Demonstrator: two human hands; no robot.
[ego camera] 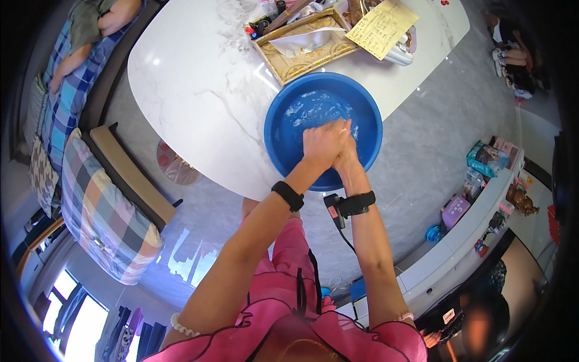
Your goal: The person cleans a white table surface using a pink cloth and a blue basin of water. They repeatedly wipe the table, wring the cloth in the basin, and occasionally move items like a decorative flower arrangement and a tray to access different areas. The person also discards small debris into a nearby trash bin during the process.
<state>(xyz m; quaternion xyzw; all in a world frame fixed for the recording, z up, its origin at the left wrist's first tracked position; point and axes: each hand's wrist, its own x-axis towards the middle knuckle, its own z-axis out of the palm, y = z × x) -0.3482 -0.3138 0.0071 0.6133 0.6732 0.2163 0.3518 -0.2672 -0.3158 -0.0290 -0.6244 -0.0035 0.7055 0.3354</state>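
A round blue plastic basin (276, 149) stands at the edge of the white marble-patterned table (194, 104), with water and whitish suds (312, 108) on its bottom. My left hand (322, 141) and my right hand (347, 151) are pressed together over the near half of the basin. The left fingers are curled and lie against the right hand. Motion blurs the fingertips, and whether anything is held between the palms is hidden. A black band (288, 196) circles my left wrist. The right wrist carries a black strap (357, 203) with a small cabled device.
Behind the basin sits a gold-trimmed tissue box (312, 50) with a handwritten yellow paper (383, 28) beside it. A plaid-covered sofa seat (108, 217) is at left, where another person's arm (74, 61) shows. A white cabinet (438, 258) holding several items lines the right.
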